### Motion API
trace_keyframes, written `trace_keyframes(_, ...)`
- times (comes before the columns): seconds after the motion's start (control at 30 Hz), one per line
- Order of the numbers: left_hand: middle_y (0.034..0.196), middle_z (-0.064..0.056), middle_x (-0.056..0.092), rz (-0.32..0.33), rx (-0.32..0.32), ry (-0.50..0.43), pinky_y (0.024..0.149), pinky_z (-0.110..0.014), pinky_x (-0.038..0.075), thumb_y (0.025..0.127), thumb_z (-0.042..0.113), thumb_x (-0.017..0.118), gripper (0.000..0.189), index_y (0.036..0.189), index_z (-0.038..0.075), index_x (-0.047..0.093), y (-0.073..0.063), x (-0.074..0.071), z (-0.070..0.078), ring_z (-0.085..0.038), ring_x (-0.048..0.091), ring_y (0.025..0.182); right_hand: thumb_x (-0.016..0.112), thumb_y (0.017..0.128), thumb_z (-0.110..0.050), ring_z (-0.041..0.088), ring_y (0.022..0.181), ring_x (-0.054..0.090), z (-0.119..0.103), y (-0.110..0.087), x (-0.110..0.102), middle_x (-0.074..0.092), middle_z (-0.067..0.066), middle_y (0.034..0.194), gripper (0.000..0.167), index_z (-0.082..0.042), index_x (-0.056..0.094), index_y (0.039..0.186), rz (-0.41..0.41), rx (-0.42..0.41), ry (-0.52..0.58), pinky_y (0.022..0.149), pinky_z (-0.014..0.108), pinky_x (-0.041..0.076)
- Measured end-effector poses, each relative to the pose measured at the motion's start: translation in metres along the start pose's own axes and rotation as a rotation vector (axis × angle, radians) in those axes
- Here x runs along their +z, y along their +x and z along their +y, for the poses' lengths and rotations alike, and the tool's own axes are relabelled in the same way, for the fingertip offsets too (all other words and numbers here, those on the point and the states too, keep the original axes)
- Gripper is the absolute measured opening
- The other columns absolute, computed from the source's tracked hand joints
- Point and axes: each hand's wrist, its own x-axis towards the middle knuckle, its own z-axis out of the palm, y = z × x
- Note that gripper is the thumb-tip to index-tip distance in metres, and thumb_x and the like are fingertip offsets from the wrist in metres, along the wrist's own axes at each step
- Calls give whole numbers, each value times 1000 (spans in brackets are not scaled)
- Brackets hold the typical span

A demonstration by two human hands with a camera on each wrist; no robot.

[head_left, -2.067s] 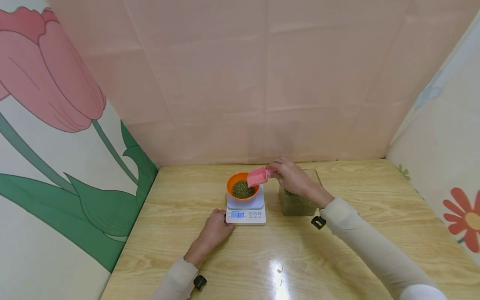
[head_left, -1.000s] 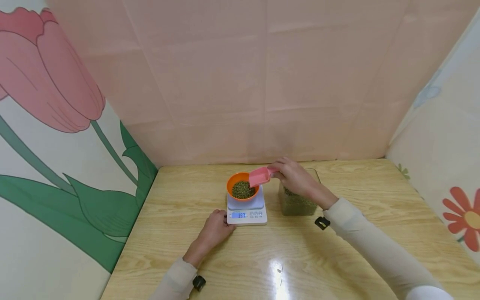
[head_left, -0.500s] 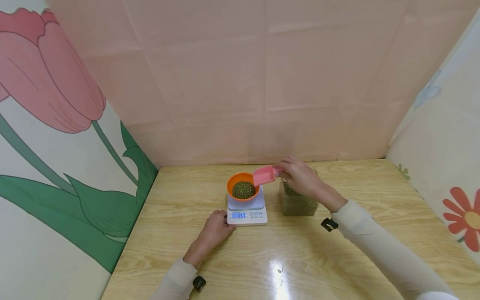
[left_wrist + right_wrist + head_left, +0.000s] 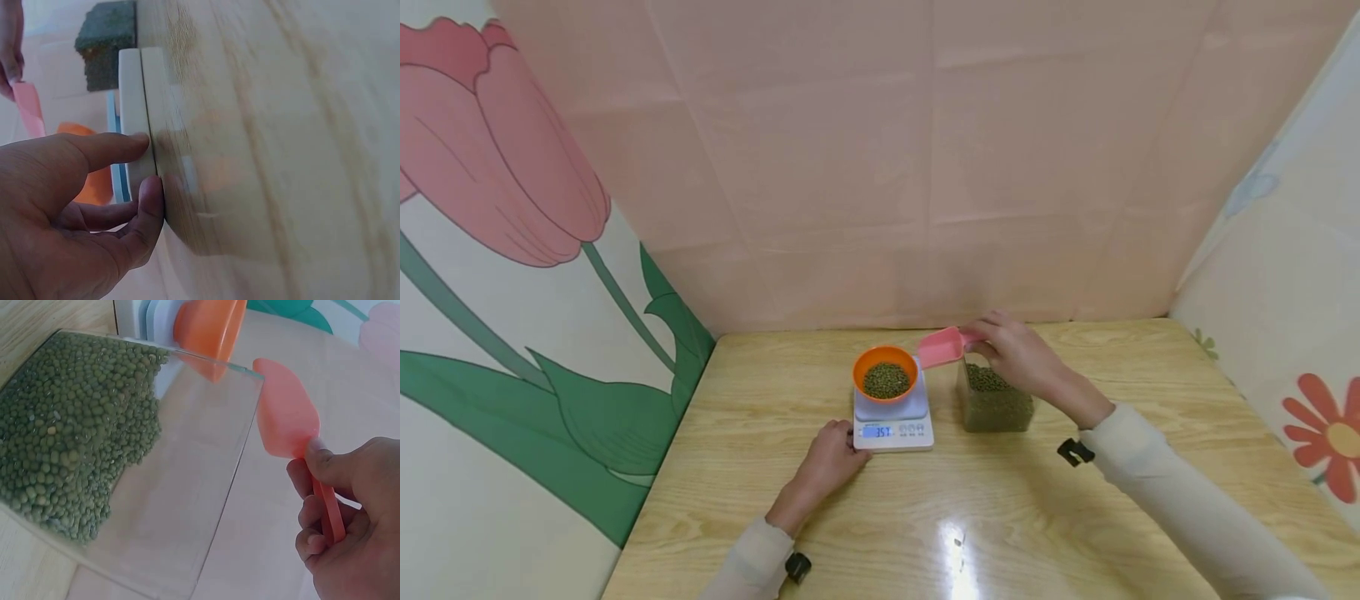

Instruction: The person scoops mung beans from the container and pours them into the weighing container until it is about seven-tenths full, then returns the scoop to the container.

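Note:
My left hand [image 4: 829, 458] grips the front left corner of a white kitchen scale [image 4: 891, 410]; in the left wrist view its thumb and fingers [image 4: 134, 148] press on the scale's side. On the scale stands an orange bowl [image 4: 867, 365] with green mung beans [image 4: 886, 381] in it. My right hand [image 4: 1018, 360] holds a pink scoop [image 4: 942, 347] by its handle, just right of the bowl and above the table. No beans show in the scoop. Below the right hand stands a clear square container [image 4: 997, 415] partly filled with mung beans, heaped to one side.
The wooden table [image 4: 760, 375] meets a pink-covered wall [image 4: 820, 208] at the back. Side walls carry a painted tulip [image 4: 535, 167] and a red flower [image 4: 1337, 433]. Each forearm wears a black clip [image 4: 798, 567].
My right hand has drawn the scoop rightwards, from over the bowl to beside it. The scale's reading rose from about 340 to about 357, then held. The left hand stays put.

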Motion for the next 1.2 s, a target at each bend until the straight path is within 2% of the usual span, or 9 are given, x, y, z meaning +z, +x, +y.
trace_keyframes(0.2, 98, -9, 60, 1, 1, 2, 66, -22, 53, 92, 13, 84, 37, 118, -7, 68, -1, 0, -1, -15, 56, 82, 74, 98, -4, 33, 106, 67, 2, -3, -4, 76, 16, 114, 23, 1, 76, 120, 18, -2, -6, 93, 51, 58)
trace_keyframes(0.6, 101, -11, 60, -6, -4, -17, 69, -23, 54, 92, 14, 83, 38, 119, -7, 66, -3, -2, 1, -15, 58, 84, 74, 98, -3, 34, 108, 67, 11, -15, -17, 75, 16, 116, 25, 1, 74, 123, 7, 44, -6, 92, 54, 58)
trace_keyframes(0.87, 101, -10, 59, -6, 1, -23, 68, -22, 54, 93, 14, 83, 38, 120, -7, 66, -1, -1, 0, -15, 58, 83, 77, 95, 0, 33, 102, 69, 16, -24, -25, 76, 16, 112, 24, 2, 76, 119, 68, 2, -35, 87, 52, 59)
trace_keyframes(1.2, 100, -10, 59, -2, 11, -31, 68, -22, 55, 91, 13, 83, 38, 118, -8, 66, 0, -1, -1, -14, 59, 83, 74, 98, -2, 35, 107, 67, 17, -33, -35, 75, 17, 117, 25, 2, 75, 123, 39, 56, -40, 89, 55, 58)
